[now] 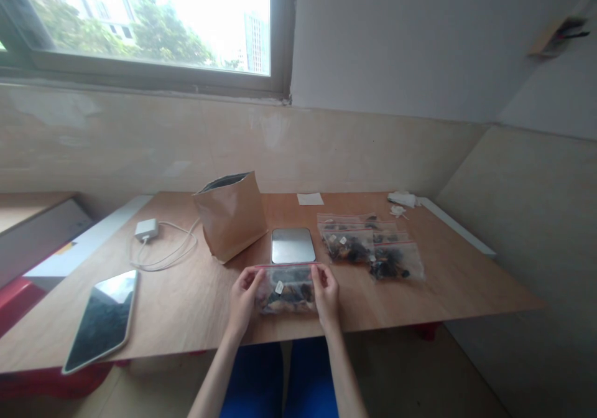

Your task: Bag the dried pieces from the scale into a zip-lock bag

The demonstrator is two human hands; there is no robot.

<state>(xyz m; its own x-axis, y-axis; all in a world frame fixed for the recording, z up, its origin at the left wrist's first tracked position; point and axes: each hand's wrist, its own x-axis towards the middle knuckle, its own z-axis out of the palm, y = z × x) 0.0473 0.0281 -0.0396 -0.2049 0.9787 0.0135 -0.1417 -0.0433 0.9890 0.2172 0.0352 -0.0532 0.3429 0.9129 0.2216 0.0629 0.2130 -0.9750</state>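
Note:
A clear zip bag [286, 293] with a red seal strip and a small white label lies near the table's front edge, holding dark and pale dried-looking pieces I cannot name. My left hand [244, 297] pinches its upper left corner between thumb and fingers. At the upper right corner, my right hand [327, 292] grips the bag the same way. Directly behind the bag sits a flat, silver-topped square device [293, 246], perhaps a small scale. Several similar filled zip bags [349, 248] are piled to the right of it.
An open brown paper pouch [233, 219] stands behind my left hand. A tablet [102, 318] lies at the left front, with a white charger [146, 228] and cable behind it. A white paper slip [310, 199] and crumpled white plastic [402, 199] lie along the back.

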